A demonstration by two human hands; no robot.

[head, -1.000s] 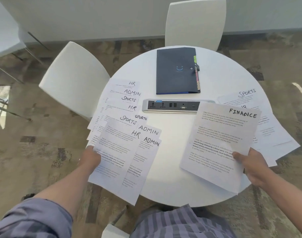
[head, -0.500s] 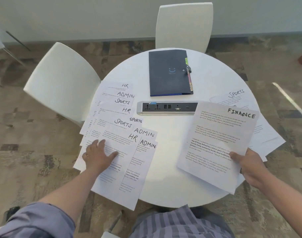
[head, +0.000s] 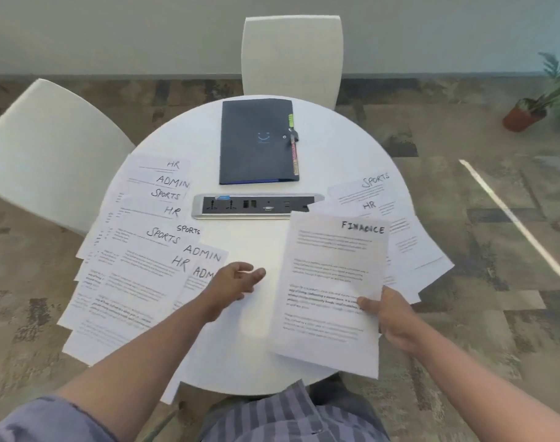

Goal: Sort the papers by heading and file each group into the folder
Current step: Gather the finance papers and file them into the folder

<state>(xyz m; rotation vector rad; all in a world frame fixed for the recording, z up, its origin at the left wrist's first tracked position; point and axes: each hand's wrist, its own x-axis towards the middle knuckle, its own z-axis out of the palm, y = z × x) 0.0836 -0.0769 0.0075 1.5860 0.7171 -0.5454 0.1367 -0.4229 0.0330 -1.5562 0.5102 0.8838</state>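
The right hand (head: 391, 317) pinches the white printed sheet headed FINANCE (head: 331, 291) by its near right edge — lifted over the round white table (head: 336, 148). The left hand (head: 232, 279) hovers empty, fingers loosely curled, beside the fanned white papers (head: 135, 266) on the left. The dark navy folder (head: 256, 141) lies closed at the far side.

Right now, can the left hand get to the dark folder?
Probably yes. The left hand holds nothing, and only the low power strip lies between it and the folder.

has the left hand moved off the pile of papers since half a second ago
Yes. The left hand has left the left-side papers and moved right, toward the Finance sheet. It now hovers over bare table below the power strip.
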